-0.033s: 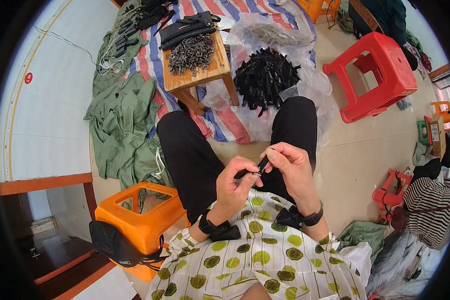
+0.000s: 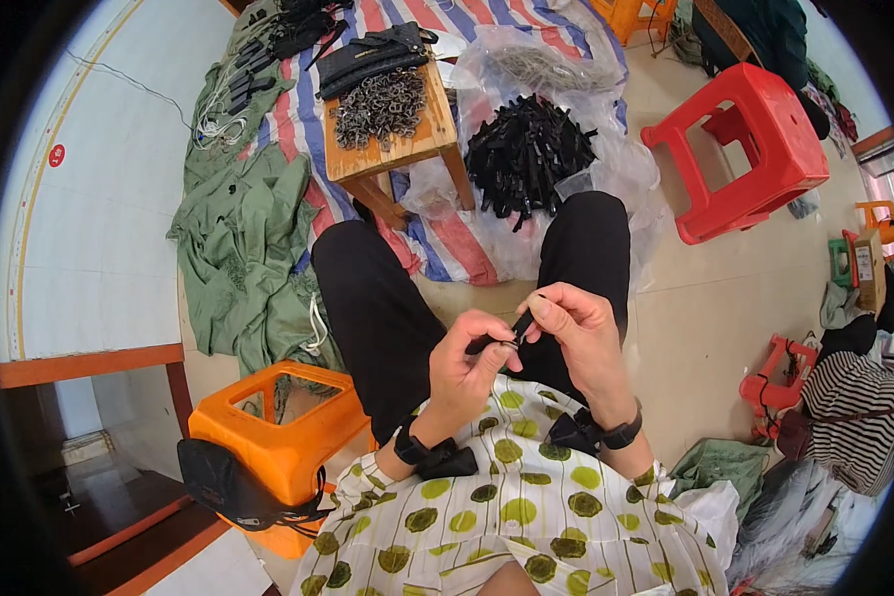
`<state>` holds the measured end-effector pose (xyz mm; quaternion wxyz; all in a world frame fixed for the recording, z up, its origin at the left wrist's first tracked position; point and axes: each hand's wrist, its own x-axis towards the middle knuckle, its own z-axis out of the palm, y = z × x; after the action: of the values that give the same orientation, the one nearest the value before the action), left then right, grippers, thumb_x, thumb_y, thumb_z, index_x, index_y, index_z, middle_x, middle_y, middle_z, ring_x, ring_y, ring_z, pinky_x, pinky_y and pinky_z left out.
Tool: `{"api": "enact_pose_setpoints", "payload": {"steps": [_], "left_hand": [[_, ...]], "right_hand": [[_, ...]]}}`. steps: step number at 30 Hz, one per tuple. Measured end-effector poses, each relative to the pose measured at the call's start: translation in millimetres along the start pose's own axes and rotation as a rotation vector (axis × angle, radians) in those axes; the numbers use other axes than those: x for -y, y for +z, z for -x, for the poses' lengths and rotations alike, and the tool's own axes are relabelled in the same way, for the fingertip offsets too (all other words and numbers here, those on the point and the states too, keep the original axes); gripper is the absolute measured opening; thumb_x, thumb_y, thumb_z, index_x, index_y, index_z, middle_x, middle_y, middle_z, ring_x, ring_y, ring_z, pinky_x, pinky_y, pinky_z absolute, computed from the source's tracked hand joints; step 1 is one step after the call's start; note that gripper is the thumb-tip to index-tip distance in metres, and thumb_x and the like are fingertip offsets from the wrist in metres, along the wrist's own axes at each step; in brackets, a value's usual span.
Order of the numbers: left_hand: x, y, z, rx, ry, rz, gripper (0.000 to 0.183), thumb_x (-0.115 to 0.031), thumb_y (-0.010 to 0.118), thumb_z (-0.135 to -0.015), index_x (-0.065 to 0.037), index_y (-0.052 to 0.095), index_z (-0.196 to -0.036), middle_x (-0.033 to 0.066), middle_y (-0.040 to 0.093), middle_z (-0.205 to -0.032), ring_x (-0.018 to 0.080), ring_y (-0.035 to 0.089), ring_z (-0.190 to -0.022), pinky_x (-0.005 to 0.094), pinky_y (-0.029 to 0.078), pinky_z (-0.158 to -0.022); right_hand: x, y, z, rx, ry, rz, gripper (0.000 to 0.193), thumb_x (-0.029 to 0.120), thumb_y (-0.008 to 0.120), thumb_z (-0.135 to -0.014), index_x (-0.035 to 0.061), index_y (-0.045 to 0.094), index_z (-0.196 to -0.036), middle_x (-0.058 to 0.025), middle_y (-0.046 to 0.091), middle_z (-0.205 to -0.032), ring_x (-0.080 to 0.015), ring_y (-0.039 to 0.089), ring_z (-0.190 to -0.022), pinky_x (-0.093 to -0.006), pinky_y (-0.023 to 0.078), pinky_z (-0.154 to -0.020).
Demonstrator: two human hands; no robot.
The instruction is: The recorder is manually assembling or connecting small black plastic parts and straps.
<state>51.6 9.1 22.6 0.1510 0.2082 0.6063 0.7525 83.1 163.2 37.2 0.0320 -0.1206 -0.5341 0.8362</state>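
Head view looks down on a seated person in black trousers and a spotted top, both hands drawn together over the lap. Left hand (image 2: 472,363) and right hand (image 2: 576,333) are pinched on one small black strap piece (image 2: 519,326), with what looks like a little metal ring at its lower end; the detail is too small to be sure. The piece sits between the fingertips, above the right thigh, near the centre of the picture.

I judge it light and thin, the strap part pliant, the metal part stiff and perhaps slippery; a fingertip pinch close to the join looks the surest hold, one hand on each side.

At about twelve o'clock from the hands, on the floor, lies a pile of black strap pieces (image 2: 526,149) on a clear plastic sheet (image 2: 616,169). At eleven o'clock stands a small wooden table (image 2: 407,149) carrying a heap of metal rings (image 2: 377,104) and some black bundles (image 2: 372,55). Under them lies a striped cloth (image 2: 447,238), with green fabric (image 2: 243,238) further left. A red plastic stool (image 2: 745,149) stands at two o'clock, an orange stool (image 2: 278,442) at eight o'clock, close by the left knee. Someone in a striped top (image 2: 854,417) sits at three o'clock, well apart.
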Motion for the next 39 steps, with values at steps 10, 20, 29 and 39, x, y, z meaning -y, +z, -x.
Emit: {"api": "enact_pose_setpoints", "payload": {"steps": [10, 20, 29, 39], "left_hand": [[2.3, -5.0, -1.0, 0.086, -0.051, 0.028, 0.024, -0.022, 0.059, -0.089, -0.001, 0.05, -0.093, 0.0081, 0.051, -0.089, 0.0133, 0.057, -0.064, 0.0235, 0.046, -0.06], [-0.6, -2.5, -2.5, 0.039, -0.121, 0.07, 0.027, -0.026, 0.059, -0.088, -0.001, 0.049, -0.094, 0.0071, 0.053, -0.088, 0.0125, 0.058, -0.062, 0.0229, 0.045, -0.06], [-0.5, -5.3, -0.2, 0.073, -0.034, -0.151, 0.016, -0.013, 0.057, -0.09, 0.001, 0.05, -0.093, 0.0088, 0.052, -0.089, 0.0131, 0.058, -0.062, 0.0226, 0.047, -0.056], [-2.2, 0.6, 4.4, -0.039, 0.059, -0.182, 0.009, -0.003, 0.055, -0.088, 0.001, 0.05, -0.095, 0.0087, 0.051, -0.089, 0.0129, 0.058, -0.063, 0.0219, 0.047, -0.055]], "right_hand": [[4.1, -2.4, 2.6, 0.031, -0.007, 0.087, 0.016, 0.013, 0.059, -0.089, -0.0014, 0.064, -0.093, -0.0018, 0.062, -0.076, -0.0064, 0.055, -0.068, -0.02, 0.044, -0.063], [5.1, -1.2, 2.7, 0.014, -0.035, 0.127, 0.017, 0.013, 0.058, -0.089, -0.0017, 0.064, -0.094, -0.0018, 0.061, -0.075, -0.0065, 0.055, -0.069, -0.0196, 0.044, -0.062], [2.8, 0.8, 5.2, 0.007, -0.095, 0.213, 0.014, 0.011, 0.06, -0.087, -0.001, 0.065, -0.093, -0.0012, 0.062, -0.075, -0.0063, 0.056, -0.066, -0.02, 0.045, -0.06], [6.1, 4.2, 5.8, -0.051, -0.089, 0.189, 0.012, 0.009, 0.061, -0.086, -0.0009, 0.066, -0.091, -0.0019, 0.063, -0.074, -0.0063, 0.058, -0.067, -0.0186, 0.046, -0.061]]}}
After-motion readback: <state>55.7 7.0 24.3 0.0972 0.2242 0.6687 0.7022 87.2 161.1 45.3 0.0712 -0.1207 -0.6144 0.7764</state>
